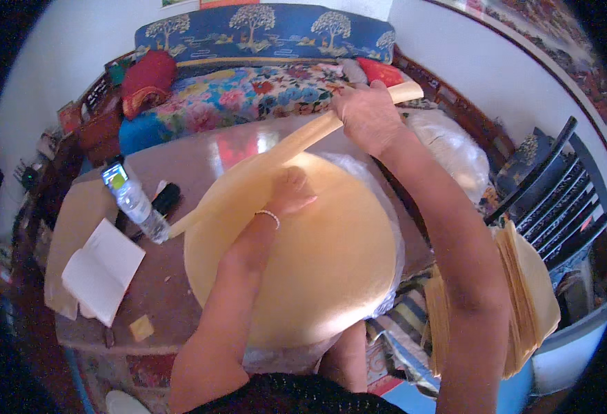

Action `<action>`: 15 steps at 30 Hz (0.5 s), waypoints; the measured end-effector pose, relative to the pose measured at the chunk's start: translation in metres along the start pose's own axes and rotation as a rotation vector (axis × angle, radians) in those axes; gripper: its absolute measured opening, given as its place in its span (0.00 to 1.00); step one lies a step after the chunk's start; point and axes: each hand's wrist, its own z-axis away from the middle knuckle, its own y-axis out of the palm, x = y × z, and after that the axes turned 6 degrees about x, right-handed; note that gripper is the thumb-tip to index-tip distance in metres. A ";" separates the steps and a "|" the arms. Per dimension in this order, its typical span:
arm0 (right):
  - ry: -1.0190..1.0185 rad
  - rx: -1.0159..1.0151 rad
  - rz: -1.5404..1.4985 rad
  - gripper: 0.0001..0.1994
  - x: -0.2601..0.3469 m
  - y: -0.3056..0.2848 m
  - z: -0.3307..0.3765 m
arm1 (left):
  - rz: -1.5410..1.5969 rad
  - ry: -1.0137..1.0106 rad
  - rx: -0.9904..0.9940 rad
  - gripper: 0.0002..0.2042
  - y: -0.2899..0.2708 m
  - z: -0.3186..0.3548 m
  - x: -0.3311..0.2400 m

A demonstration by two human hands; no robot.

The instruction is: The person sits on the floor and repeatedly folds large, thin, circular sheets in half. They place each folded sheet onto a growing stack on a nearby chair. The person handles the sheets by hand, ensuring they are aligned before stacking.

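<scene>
A large, thin, round yellow flatbread [317,276] lies on clear plastic at the near side of the table. At its far side, a long folded edge of thin flatbread [303,138] is raised on a slant, its upper end at the right. My right hand [369,117] is closed around this edge near the upper end. My left hand [293,192], with a beaded bracelet at the wrist, rests on the middle of the round surface. Its fingers are curled, and whether they pinch anything is hidden.
Left on the table [179,297] are a water bottle [138,207], a lit phone [116,177], an open notebook [103,269] and a small yellow piece [141,328]. Folded flatbreads [524,297] are stacked at right, near a black chair [565,207]. A plastic-wrapped bundle [455,152] and a flowered sofa [248,96] lie beyond.
</scene>
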 end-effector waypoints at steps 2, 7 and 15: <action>-0.021 -0.033 0.066 0.06 -0.007 -0.020 0.006 | 0.013 -0.046 -0.010 0.35 0.003 -0.026 -0.003; -0.036 -0.140 0.083 0.07 -0.003 -0.051 0.058 | 0.075 -0.320 0.062 0.31 -0.040 -0.004 -0.013; 0.169 0.094 -0.271 0.16 0.098 0.088 0.243 | 0.259 -0.024 0.078 0.28 -0.062 0.170 -0.009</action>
